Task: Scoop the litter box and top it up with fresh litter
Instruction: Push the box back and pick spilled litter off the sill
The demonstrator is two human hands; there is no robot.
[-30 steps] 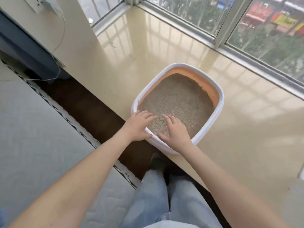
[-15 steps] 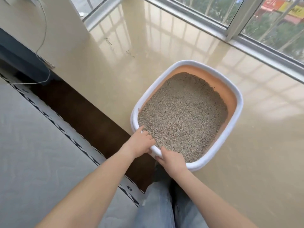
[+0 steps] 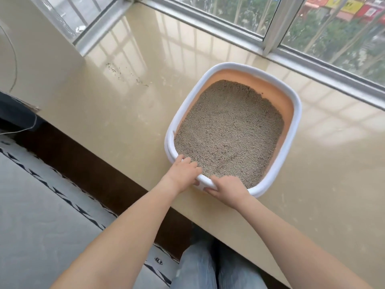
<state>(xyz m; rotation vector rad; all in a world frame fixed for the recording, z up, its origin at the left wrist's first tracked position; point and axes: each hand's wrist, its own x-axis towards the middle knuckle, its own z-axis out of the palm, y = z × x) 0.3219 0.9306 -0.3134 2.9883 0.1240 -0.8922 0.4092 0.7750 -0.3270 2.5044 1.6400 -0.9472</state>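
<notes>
A litter box (image 3: 298, 113) with a white rim and peach inner walls sits on a glossy beige sill. Grey-brown litter (image 3: 229, 132) fills it in a fairly even layer. My left hand (image 3: 181, 174) is shut on the near rim at the box's near-left corner, fingers curled over into the litter's edge. My right hand (image 3: 227, 187) grips the same near rim just to the right, thumb under the lip. No scoop or litter bag is in view.
The beige sill (image 3: 129, 122) runs along big windows (image 3: 291, 28) at the back. Some spilled litter grains (image 3: 125, 74) lie at the far left. A white mattress (image 3: 41, 215) lies lower left beyond a dark gap. My jeans-clad legs (image 3: 208, 268) show at the bottom.
Both hands closed onto the near rim, fingers curling over it. The view has moved closer and the box now appears farther right and more tilted in the frame.
</notes>
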